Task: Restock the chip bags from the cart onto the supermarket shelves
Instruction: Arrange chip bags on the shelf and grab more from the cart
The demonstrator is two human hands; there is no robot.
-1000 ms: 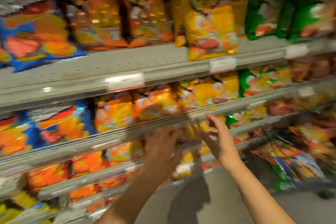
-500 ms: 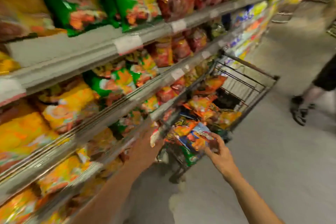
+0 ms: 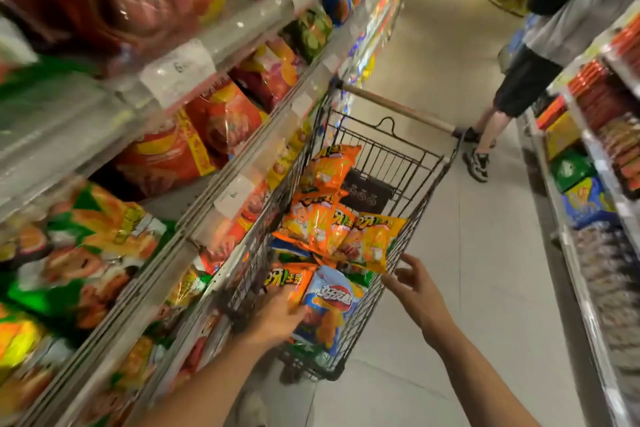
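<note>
Wire shopping cart at centre frame, parked just beside the supermarket shelves that run along the 9 o'clock side. Chip bags fill its basket: orange bags heaped toward 12 o'clock of the load, a yellow-orange bag at their 3 o'clock, and a light-blue bag at the 6 o'clock end, partly overlapped by another orange bag. Left hand reaches into the cart's near end from 7 o'clock; its fingers lie on the near orange bag and the edge of the light-blue bag, but whether they are curled round either bag cannot be told because the back of the hand hides them. Right hand hovers at the cart's near rim, 4 o'clock of the load, fingers spread and loose, holding nothing, just short of the yellow-orange bag. Shelf stock at 9 o'clock includes red bags and green-and-orange bags, blurred. Second person stands at 2 o'clock, in dark shorts and sneakers, near the cart's wooden handle. Opposite shelving at 3 o'clock carries boxed goods.
</note>
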